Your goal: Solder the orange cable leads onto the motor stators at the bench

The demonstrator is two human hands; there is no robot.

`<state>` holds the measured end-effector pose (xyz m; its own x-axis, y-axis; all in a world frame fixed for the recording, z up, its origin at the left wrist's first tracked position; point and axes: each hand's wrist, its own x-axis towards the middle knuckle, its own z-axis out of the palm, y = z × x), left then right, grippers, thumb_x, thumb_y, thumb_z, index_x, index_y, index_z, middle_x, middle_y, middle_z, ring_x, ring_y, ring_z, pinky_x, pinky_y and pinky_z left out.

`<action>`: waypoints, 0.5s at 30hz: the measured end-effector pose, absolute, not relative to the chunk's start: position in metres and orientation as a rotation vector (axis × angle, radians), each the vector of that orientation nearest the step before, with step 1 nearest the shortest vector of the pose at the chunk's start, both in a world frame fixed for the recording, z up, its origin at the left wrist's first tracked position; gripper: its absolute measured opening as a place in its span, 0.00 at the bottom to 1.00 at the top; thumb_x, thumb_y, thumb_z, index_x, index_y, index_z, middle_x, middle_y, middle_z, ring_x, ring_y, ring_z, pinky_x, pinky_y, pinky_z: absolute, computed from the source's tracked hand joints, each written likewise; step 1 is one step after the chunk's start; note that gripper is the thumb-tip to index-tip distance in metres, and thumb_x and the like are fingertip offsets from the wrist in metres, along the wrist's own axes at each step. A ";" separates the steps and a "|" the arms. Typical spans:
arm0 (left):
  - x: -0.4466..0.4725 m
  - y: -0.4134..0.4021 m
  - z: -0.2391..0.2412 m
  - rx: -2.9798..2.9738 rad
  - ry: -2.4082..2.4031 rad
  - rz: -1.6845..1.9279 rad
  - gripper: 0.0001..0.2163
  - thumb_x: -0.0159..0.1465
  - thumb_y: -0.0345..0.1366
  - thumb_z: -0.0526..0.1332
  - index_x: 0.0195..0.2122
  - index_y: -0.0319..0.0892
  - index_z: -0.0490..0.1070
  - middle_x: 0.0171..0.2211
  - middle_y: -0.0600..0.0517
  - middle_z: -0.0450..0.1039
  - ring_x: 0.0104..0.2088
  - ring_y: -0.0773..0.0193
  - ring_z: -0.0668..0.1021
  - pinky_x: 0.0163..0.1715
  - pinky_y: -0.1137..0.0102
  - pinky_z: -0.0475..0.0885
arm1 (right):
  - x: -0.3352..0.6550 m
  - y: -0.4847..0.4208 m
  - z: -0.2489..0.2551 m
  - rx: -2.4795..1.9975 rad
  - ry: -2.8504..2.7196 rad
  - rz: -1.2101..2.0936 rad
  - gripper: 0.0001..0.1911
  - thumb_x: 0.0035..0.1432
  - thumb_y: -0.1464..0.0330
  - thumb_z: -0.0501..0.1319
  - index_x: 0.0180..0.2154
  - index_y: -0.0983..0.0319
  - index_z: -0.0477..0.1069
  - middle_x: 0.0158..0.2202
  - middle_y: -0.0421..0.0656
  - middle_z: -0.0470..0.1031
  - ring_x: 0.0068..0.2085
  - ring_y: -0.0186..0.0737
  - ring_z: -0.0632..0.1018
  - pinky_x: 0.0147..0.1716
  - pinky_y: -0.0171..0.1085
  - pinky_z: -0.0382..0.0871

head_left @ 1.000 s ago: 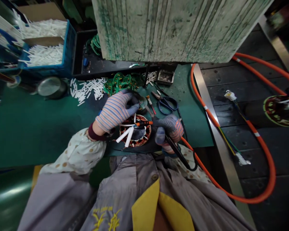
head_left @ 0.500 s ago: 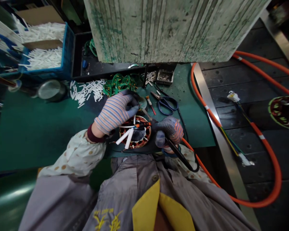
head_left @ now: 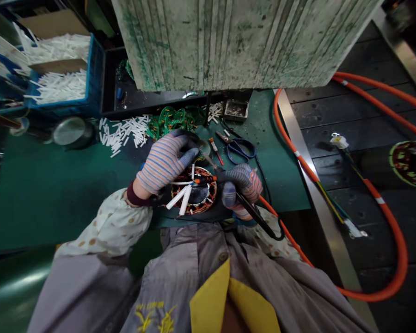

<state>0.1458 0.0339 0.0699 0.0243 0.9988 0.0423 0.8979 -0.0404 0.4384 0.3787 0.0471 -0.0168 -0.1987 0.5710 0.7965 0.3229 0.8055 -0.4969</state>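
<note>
A round motor stator (head_left: 195, 196) with copper windings lies on the green mat near my lap, with white sleeve tubes (head_left: 180, 198) sticking out of it. My left hand (head_left: 166, 159), in a striped glove, is closed above the stator's far edge, its fingertips pinching something I cannot make out. My right hand (head_left: 241, 187), also gloved, is wrapped round a black soldering iron (head_left: 253, 210) whose orange-collared tip (head_left: 204, 179) points left onto the stator's top.
Blue-handled scissors (head_left: 238, 149) and a small brush (head_left: 216, 151) lie just beyond the stator. Loose white tubes (head_left: 125, 130), green rings (head_left: 169, 121), a blue bin (head_left: 96, 74) of tubes, a metal lid (head_left: 70, 132). An orange hose (head_left: 384, 203) loops on the right; a worn green panel (head_left: 242, 41) stands behind.
Both hands stay on the stator with hardly any shift. The view has drifted slightly, so everything sits a little lower and to the left.
</note>
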 end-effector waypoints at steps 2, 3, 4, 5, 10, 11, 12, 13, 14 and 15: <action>0.140 0.039 0.075 2.072 1.931 0.384 0.16 0.75 0.46 0.59 0.45 0.41 0.82 0.47 0.43 0.82 0.47 0.48 0.83 0.54 0.57 0.79 | 0.378 0.048 -0.016 -0.682 -1.805 0.279 0.12 0.76 0.61 0.56 0.40 0.50 0.76 0.30 0.39 0.79 0.32 0.44 0.80 0.33 0.43 0.73; 0.138 0.042 0.078 2.098 1.917 0.321 0.16 0.74 0.46 0.59 0.45 0.41 0.82 0.47 0.43 0.82 0.47 0.48 0.83 0.53 0.57 0.79 | 0.378 0.048 -0.016 -0.679 -1.805 0.296 0.12 0.76 0.61 0.56 0.40 0.50 0.77 0.30 0.39 0.79 0.32 0.44 0.80 0.33 0.43 0.73; 0.136 0.044 0.081 2.120 1.902 0.260 0.16 0.74 0.46 0.59 0.45 0.41 0.82 0.46 0.42 0.82 0.46 0.48 0.83 0.52 0.58 0.79 | 0.378 0.048 -0.017 -0.674 -1.809 0.314 0.12 0.75 0.60 0.56 0.40 0.50 0.77 0.29 0.39 0.79 0.32 0.44 0.80 0.33 0.43 0.72; 0.135 0.046 0.085 2.136 1.892 0.206 0.17 0.74 0.46 0.58 0.46 0.41 0.82 0.45 0.42 0.82 0.45 0.48 0.83 0.51 0.58 0.79 | 0.378 0.048 -0.017 -0.669 -1.811 0.326 0.13 0.75 0.60 0.56 0.40 0.50 0.77 0.29 0.39 0.79 0.32 0.44 0.80 0.32 0.43 0.72; 0.136 0.049 0.096 2.175 1.884 0.027 0.16 0.73 0.45 0.58 0.45 0.40 0.82 0.41 0.43 0.81 0.42 0.48 0.83 0.47 0.59 0.78 | 0.380 0.048 -0.019 -0.702 -1.853 0.324 0.16 0.76 0.57 0.55 0.38 0.50 0.79 0.28 0.41 0.79 0.32 0.44 0.79 0.34 0.44 0.73; 0.137 0.049 0.097 2.181 1.888 0.018 0.16 0.73 0.45 0.58 0.45 0.41 0.82 0.41 0.43 0.81 0.42 0.48 0.83 0.47 0.59 0.78 | 0.380 0.048 -0.018 -0.706 -1.860 0.345 0.16 0.75 0.57 0.56 0.38 0.50 0.79 0.29 0.41 0.79 0.32 0.44 0.79 0.35 0.44 0.74; 0.138 0.049 0.097 2.188 1.890 0.017 0.16 0.73 0.45 0.58 0.44 0.41 0.82 0.42 0.43 0.81 0.42 0.48 0.83 0.47 0.59 0.78 | 0.380 0.048 -0.018 -0.696 -1.863 0.375 0.14 0.75 0.58 0.57 0.38 0.51 0.79 0.29 0.41 0.79 0.33 0.44 0.79 0.36 0.43 0.74; 0.139 0.049 0.096 2.194 1.894 0.024 0.16 0.73 0.45 0.58 0.44 0.41 0.81 0.42 0.42 0.81 0.42 0.48 0.83 0.48 0.59 0.78 | 0.380 0.048 -0.017 -0.676 -1.856 0.407 0.13 0.74 0.59 0.59 0.39 0.51 0.80 0.29 0.41 0.80 0.33 0.44 0.79 0.37 0.43 0.74; 0.139 0.049 0.096 2.199 1.895 0.032 0.16 0.73 0.45 0.57 0.44 0.41 0.81 0.43 0.42 0.81 0.43 0.48 0.83 0.48 0.59 0.78 | 0.380 0.048 -0.016 -0.651 -1.846 0.436 0.11 0.72 0.61 0.60 0.39 0.52 0.80 0.30 0.41 0.80 0.34 0.44 0.80 0.38 0.43 0.75; 0.139 0.049 0.095 2.203 1.892 0.039 0.17 0.73 0.45 0.57 0.45 0.41 0.81 0.43 0.41 0.81 0.43 0.47 0.83 0.48 0.59 0.78 | 0.380 0.049 -0.015 -0.628 -1.838 0.455 0.09 0.71 0.62 0.61 0.40 0.52 0.80 0.30 0.40 0.81 0.34 0.44 0.80 0.38 0.43 0.74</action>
